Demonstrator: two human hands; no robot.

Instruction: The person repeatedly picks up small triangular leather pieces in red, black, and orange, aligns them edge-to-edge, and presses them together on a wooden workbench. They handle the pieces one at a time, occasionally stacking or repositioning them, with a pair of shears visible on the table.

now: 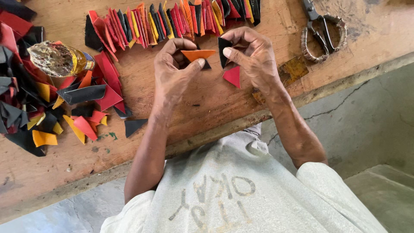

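Observation:
My left hand (174,71) pinches an orange triangular piece (197,55) between thumb and fingers, just above a wooden board (207,108). My right hand (252,56) holds a black triangular piece (224,49) at the fingertips, with a red triangular piece (233,77) under its palm side. The two hands are close together, the pieces nearly touching. A small dark piece (207,65) lies beneath the orange one.
A long row of overlapped red, orange, yellow and black pieces (172,21) runs along the board's far side. A loose heap of similar scraps (39,103) and a plastic bottle of yellow liquid (60,59) sit at the left. Scissors (321,32) lie at the right. A grey floor (366,125) lies beyond the board's edge.

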